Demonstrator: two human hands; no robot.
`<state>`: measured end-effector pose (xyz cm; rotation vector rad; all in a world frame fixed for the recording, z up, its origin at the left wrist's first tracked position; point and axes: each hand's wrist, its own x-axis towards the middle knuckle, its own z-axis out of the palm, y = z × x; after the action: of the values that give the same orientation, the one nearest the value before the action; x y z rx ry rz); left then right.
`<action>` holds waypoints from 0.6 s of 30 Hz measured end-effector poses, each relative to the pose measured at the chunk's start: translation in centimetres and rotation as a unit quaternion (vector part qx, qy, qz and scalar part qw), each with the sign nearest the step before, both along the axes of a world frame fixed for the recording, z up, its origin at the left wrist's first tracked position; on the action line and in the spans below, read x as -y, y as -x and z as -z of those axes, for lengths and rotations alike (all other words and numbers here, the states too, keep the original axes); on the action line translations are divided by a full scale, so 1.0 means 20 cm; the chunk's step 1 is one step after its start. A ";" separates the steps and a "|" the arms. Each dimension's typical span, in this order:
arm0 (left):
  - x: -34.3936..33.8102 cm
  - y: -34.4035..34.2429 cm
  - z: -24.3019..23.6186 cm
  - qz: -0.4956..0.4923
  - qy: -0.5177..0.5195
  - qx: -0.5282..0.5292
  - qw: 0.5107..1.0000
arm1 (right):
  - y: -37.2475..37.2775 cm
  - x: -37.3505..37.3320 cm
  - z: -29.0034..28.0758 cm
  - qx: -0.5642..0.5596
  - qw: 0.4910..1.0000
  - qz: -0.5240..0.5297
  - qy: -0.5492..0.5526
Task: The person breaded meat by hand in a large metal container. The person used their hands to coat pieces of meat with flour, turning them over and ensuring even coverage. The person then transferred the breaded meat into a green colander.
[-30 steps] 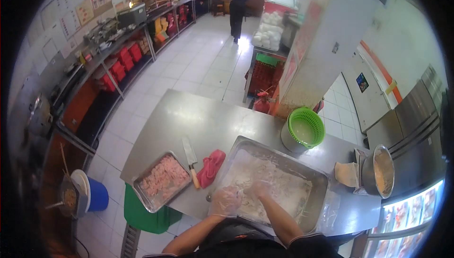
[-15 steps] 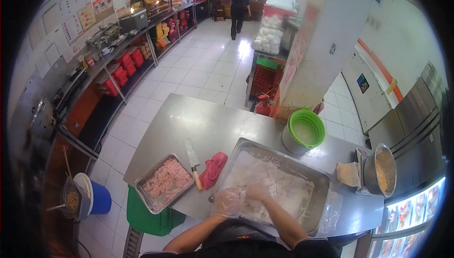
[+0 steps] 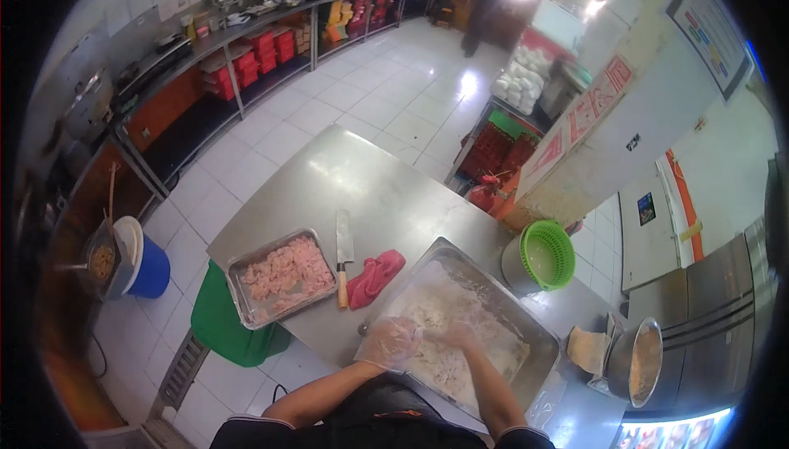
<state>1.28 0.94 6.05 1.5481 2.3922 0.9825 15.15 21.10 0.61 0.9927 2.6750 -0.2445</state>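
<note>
A deep metal tray [image 3: 538, 335] of white flour [image 3: 460, 284] stands on the steel table, with pale, flour-coated lumps showing in it. My left hand [image 3: 392, 342], in a clear plastic glove, is at the tray's near left side over the flour. Close beside it, my right hand [image 3: 457, 335] reaches into the flour and is smeared by motion. The fingers of both hands are too blurred or covered for their grip to show. Left of them is a smaller metal tray [image 3: 238, 294] of raw pink meat pieces [image 3: 288, 272].
Between the trays lie a cleaver [image 3: 343, 239] with a wooden handle and a red cloth [image 3: 376, 278]. A green basket [image 3: 549, 256] sits in a pot behind the flour tray. A metal bowl [image 3: 645, 363] stands at the right. Far off is another person [image 3: 483, 15].
The whole view has tilted and shifted. Both hands stay at the flour tray, the right one still moving in the flour, where more lumps show. The far person has walked farther away.
</note>
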 end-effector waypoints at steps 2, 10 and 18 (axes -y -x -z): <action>-0.01 0.00 0.01 -0.003 0.002 0.024 1.000 | -0.04 -0.05 0.34 -0.122 0.990 -0.071 -0.030; 0.02 -0.01 -0.03 -0.019 0.008 0.029 0.999 | 0.02 -0.18 0.07 -0.019 0.965 -0.002 0.263; 0.00 -0.01 -0.01 -0.007 -0.025 0.034 0.999 | -0.37 -0.35 0.26 0.069 0.983 -0.002 0.171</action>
<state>1.54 0.94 6.26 1.4901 2.3525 1.0881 22.50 28.03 -4.54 0.8624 2.4013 -0.5892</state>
